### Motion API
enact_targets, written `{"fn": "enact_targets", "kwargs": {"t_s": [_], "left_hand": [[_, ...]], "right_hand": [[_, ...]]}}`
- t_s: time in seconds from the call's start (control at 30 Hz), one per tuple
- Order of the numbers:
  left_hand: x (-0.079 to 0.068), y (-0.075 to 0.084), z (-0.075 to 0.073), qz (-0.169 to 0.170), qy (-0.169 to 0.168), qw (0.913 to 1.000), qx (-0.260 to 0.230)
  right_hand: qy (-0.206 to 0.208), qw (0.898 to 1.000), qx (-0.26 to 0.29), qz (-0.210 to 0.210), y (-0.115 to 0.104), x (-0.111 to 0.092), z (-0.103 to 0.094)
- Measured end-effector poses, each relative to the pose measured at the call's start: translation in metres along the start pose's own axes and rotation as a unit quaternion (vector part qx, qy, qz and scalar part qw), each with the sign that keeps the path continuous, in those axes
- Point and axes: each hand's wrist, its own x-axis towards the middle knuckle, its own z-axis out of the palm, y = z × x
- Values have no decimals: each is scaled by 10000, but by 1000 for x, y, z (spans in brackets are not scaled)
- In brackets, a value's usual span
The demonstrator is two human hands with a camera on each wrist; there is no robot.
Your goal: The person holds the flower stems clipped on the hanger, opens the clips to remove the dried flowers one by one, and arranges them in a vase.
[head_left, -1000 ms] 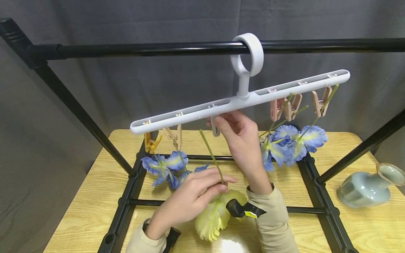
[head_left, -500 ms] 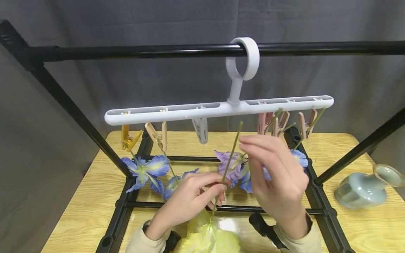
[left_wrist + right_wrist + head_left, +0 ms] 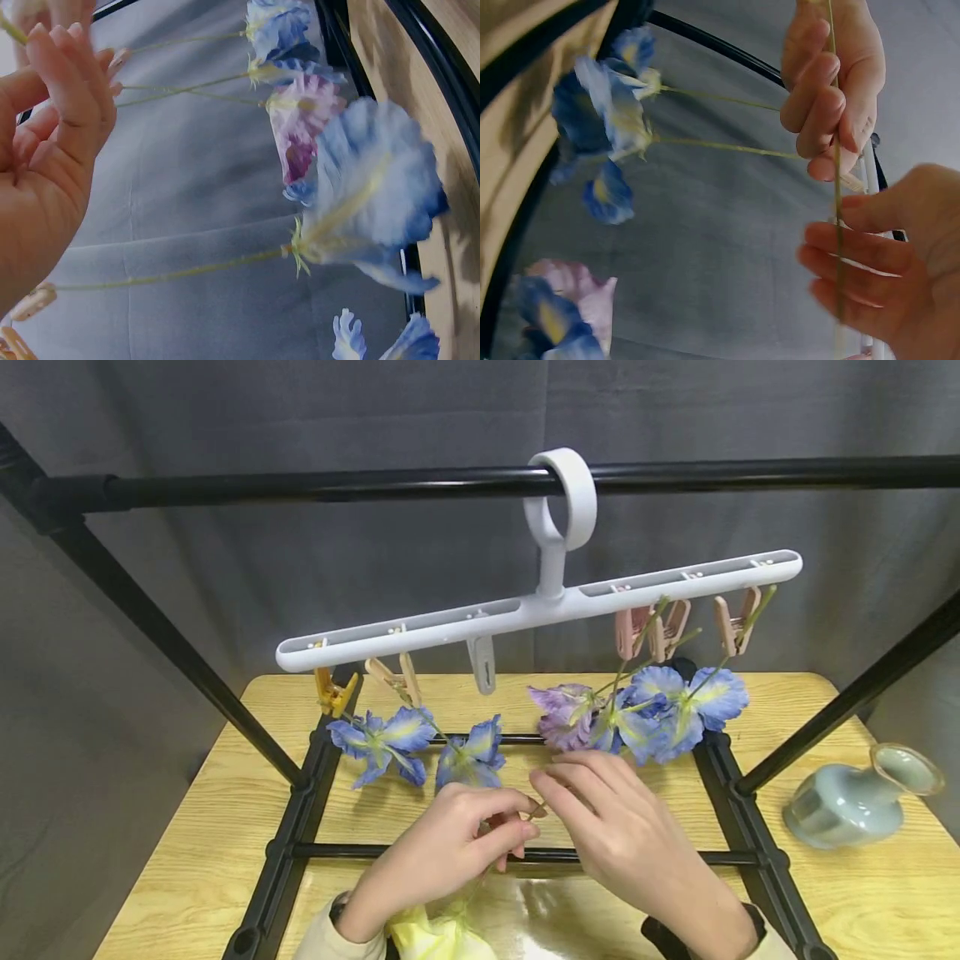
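My left hand (image 3: 457, 835) pinches the thin green stem (image 3: 838, 180) of a yellow flower (image 3: 442, 939), whose bloom hangs low near my left sleeve. Close on its right, my right hand (image 3: 622, 835) has thumb and fingers at the stem's other stretch, pinching it in the right wrist view. Above both hands a white clip hanger (image 3: 551, 602) hangs tilted from a black rail (image 3: 337, 483). Its grey clip (image 3: 483, 664) dangles with no flower. Blue flowers (image 3: 386, 743) hang from the yellow and beige clips at left.
More blue flowers (image 3: 667, 714) and a purple flower (image 3: 566, 710) hang at right from pink clips (image 3: 633, 631). A black rack frame (image 3: 300, 827) stands around the hands on the wooden table (image 3: 180, 827). At far right is a pale blue vase (image 3: 843, 806).
My right hand has left the grey clip, swung right, and come down to the stem. The yellow flower has shifted down and left, its stem tilted. The hanger has swung.
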Motion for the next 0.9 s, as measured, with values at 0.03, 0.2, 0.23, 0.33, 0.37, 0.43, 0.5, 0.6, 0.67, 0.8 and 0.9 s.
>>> {"fn": "enact_targets", "kwargs": {"t_s": [0.03, 0.2, 0.23, 0.33, 0.37, 0.43, 0.5, 0.6, 0.67, 0.8, 0.9], "left_hand": [[-1, 0, -1, -83, -38, 9999, 41], [-2, -2, -5, -290, -350, 9980, 441], [-2, -2, -5, -282, -411, 9974, 518], [-2, -2, -5, -191, -473, 9960, 734], [-2, -2, -5, -122, -390, 9956, 838], [-3, -2, -5, 32, 5, 9946, 1041], [-4, -2, -8, 373, 753, 9875, 1332], [-5, -5, -18, 1057, 2272, 9541, 1641], [-5, -7, -27, 1491, 3333, 9129, 1824], [-8, -10, -40, 1552, 4837, 8433, 1757], [-11, -14, -43, 1137, 5179, 8361, 1407]], "right_hand": [[-183, 9998, 54, 99, 0, -5, 1], [-1064, 9930, 197, 467, -3, -22, 0], [-1178, 9917, 140, 493, -4, -24, -2], [-1528, 9862, -167, 614, -6, -29, -8], [-1587, 9849, -276, 639, -7, -30, -10], [-1635, 9833, -482, 640, -6, -33, -15], [-1583, 9838, -509, 664, -4, -36, -20], [-1325, 9871, -468, 761, 2, -39, -26], [-1157, 9888, -403, 855, 7, -42, -31], [-883, 9911, -347, 936, 18, -44, -40], [-778, 9917, -295, 977, 24, -45, -47]]}}
